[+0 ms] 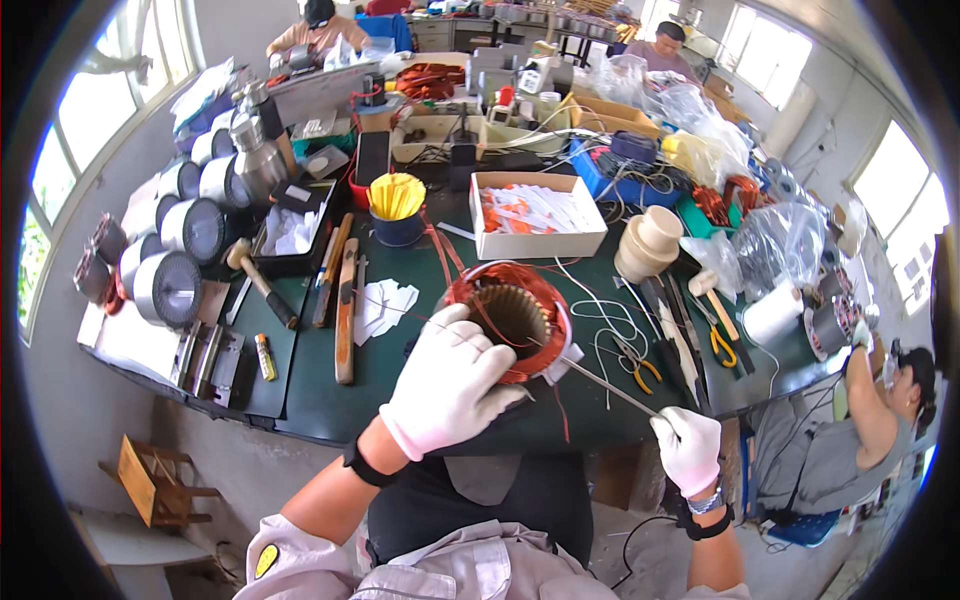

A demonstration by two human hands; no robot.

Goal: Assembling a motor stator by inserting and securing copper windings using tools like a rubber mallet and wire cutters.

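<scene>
A motor stator (545, 370) wound with red-orange copper coils stands near the bench's front edge, its slotted bore facing up and toward me. My left hand (450, 380), in a white glove, grips its near left rim with bent fingers. Off to the right, my right hand (688, 450), gloved too, is closed round the end of a thin metal rod (615, 387). The rod slants up to the stator's right side, by a white piece of insulation (565, 365). A loose red wire (562, 410) hangs down below the coils.
Behind the stator sits a carton (540, 245) of white and orange strips, with a pot of yellow strips (397, 200) beside it. A mallet (262, 284) and wooden sticks (346, 310) lie left; pliers (640, 370), white cord (605, 325) and scissors (722, 345) right. Several other people work nearby.
</scene>
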